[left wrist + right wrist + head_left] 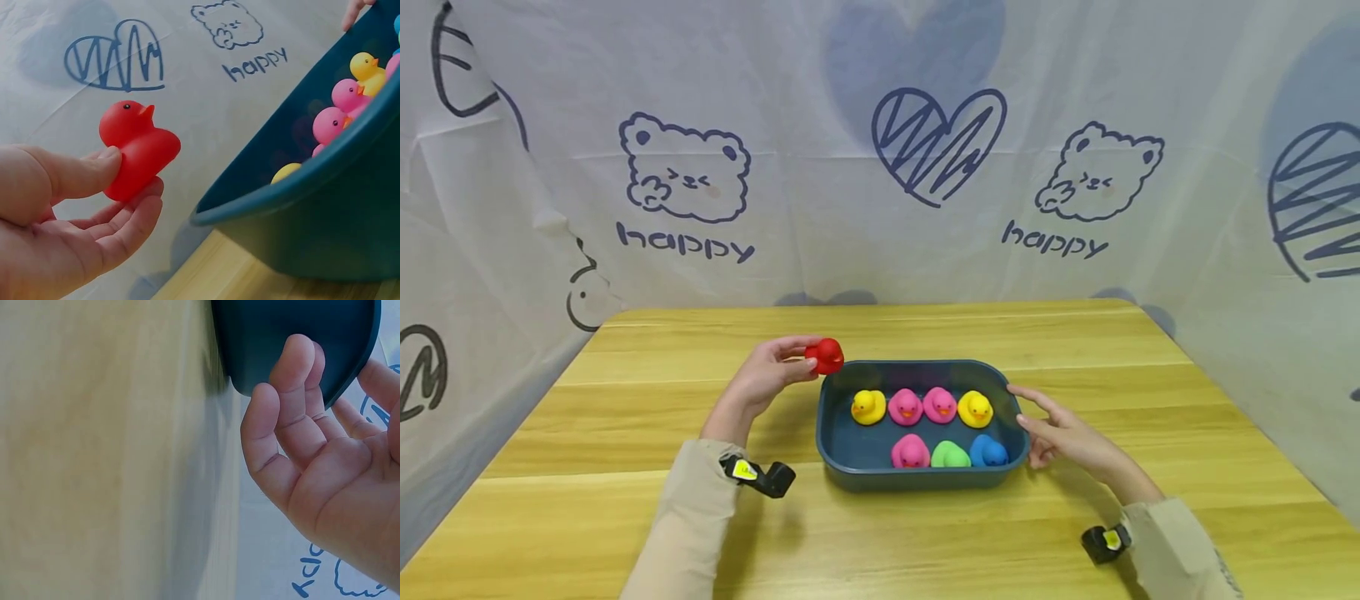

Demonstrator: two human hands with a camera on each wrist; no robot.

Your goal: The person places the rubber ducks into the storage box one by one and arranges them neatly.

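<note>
A red rubber duck (825, 356) is pinched between the thumb and fingers of my left hand (762, 375), raised just beyond the left back corner of a dark blue-green bin (880, 481). In the left wrist view the red duck (142, 150) is upright, its beak pointing right. My right hand (1067, 432) touches the bin's right rim with index finger and thumb; its other fingers hang loosely bent beside the outer wall in the right wrist view. Inside the bin, a back row has yellow, pink, pink and yellow ducks; the front row has a pink duck (911, 451), a green duck (951, 455) and a blue duck (988, 451).
The bin stands on a wood-grain table (625, 500). Behind the table hangs a white cloth (820, 208) printed with bears and hearts. Inside the bin, bare floor (857, 450) shows at the front left, beside the pink duck.
</note>
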